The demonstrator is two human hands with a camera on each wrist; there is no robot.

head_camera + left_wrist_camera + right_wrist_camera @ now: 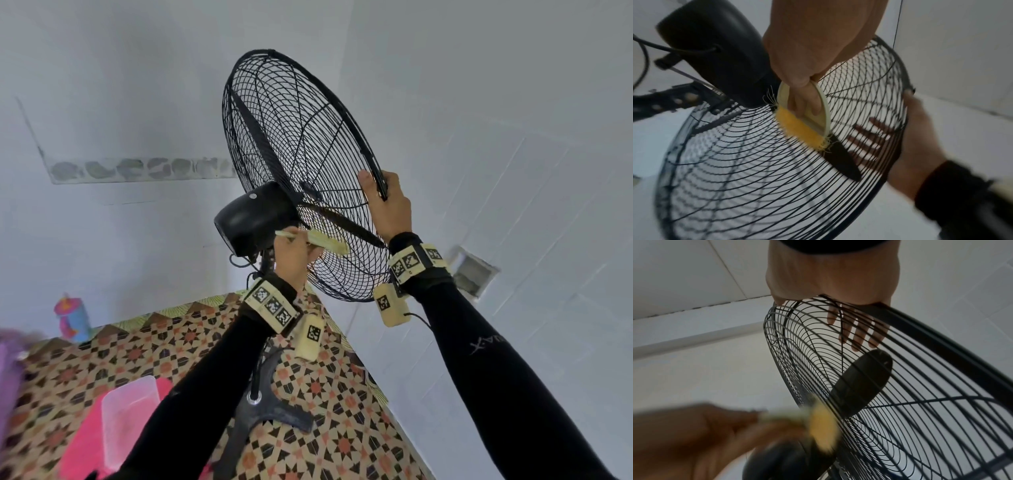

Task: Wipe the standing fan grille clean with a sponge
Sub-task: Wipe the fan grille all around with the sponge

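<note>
A black standing fan with a wire grille tilts up in the middle of the head view, its motor housing behind it. My left hand grips the pale loop handle of a yellow sponge scrubber, whose yellow pad lies against the back grille just right of the motor housing. My right hand grips the grille's outer rim on the right side, its fingers wrapped over onto the front wires. A black blade shows inside the cage.
The fan's pole and dark base stand on a patterned cloth surface. A clear plastic tub and pink items lie at lower left, a colourful bottle at far left. White walls surround the fan.
</note>
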